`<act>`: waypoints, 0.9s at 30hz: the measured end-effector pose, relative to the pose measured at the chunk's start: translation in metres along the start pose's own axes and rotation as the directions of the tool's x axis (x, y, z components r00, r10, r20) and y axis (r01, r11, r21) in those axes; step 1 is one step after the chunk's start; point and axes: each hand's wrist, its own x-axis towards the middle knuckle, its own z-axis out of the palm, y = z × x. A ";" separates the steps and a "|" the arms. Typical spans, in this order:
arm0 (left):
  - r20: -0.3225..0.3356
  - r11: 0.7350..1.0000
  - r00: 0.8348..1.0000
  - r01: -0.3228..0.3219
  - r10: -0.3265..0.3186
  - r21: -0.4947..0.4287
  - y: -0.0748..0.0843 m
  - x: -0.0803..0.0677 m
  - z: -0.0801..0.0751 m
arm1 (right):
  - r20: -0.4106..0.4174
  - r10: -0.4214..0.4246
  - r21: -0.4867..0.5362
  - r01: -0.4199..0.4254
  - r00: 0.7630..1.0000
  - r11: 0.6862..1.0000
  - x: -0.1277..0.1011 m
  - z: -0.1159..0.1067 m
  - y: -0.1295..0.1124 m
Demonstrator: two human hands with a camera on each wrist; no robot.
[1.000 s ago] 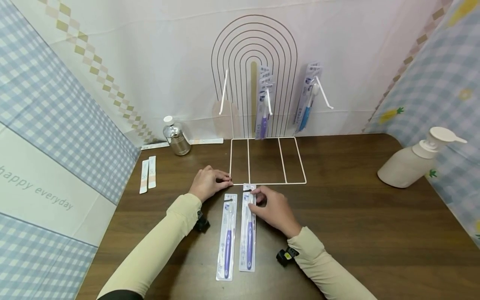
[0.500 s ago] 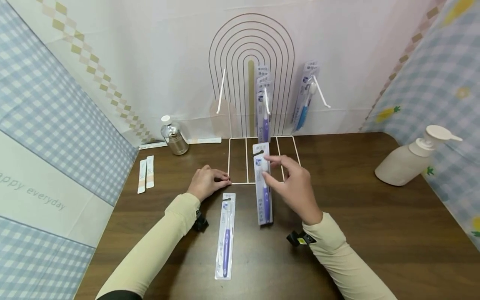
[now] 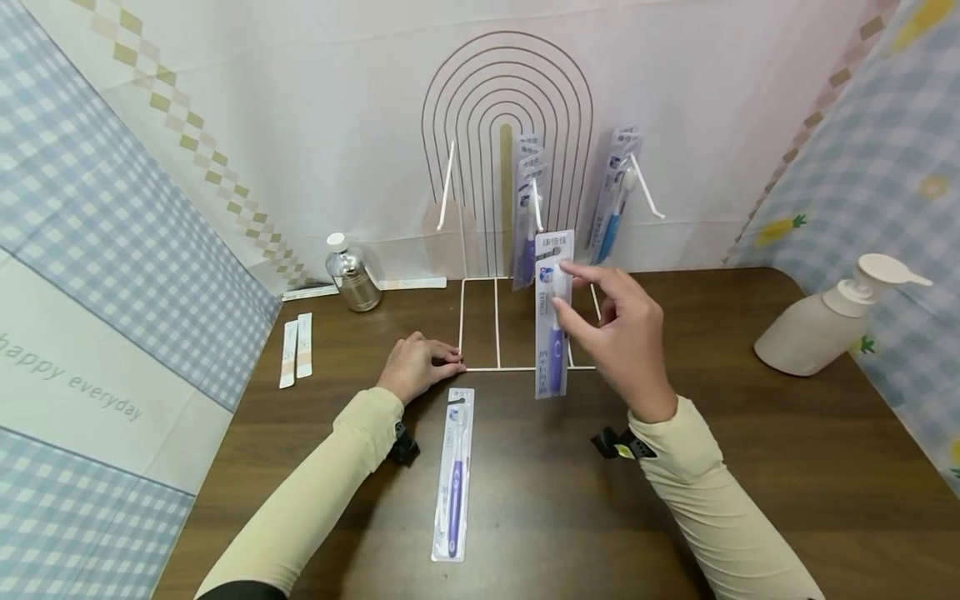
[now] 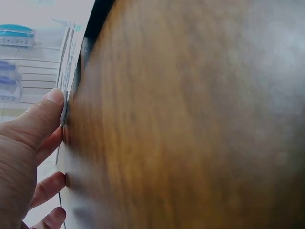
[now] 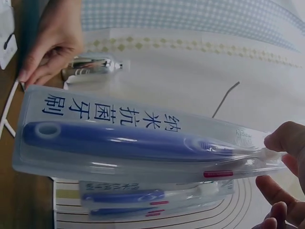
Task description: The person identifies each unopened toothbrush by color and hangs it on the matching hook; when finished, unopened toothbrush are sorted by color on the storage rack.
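Upright above the rack's base, a packaged purple toothbrush (image 3: 546, 342) is pinched by my right hand (image 3: 626, 333) at its upper part, between thumb and fingers. The right wrist view shows its purple handle (image 5: 119, 140) through the clear blister. My left hand (image 3: 416, 367) pinches the front left corner of the white wire display rack (image 3: 497, 325) on the table. In the left wrist view the thumb (image 4: 40, 117) lies over that corner. Several packaged purple toothbrushes (image 3: 528, 212) hang on the rack's middle hook, partly hidden. Another purple toothbrush pack (image 3: 452, 475) lies flat between my forearms.
Packaged blue toothbrushes (image 3: 613, 200) hang from the right hook; the left hook (image 3: 447, 187) is bare. A silver bottle with a white cap (image 3: 354, 275) and several paper sachets (image 3: 288, 354) are at left. A pump bottle (image 3: 813, 325) stands at right.
My right hand has lifted the toothbrush pack off the table, tilted it upright and carried it forward and right, close to the middle hook. My left hand stays at the rack corner.
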 end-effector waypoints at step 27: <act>-0.013 1.000 1.000 -0.006 0.006 0.013 0.003 -0.001 -0.001 | -0.004 -0.012 -0.008 0.012 1.000 1.000 0.041 0.035 0.027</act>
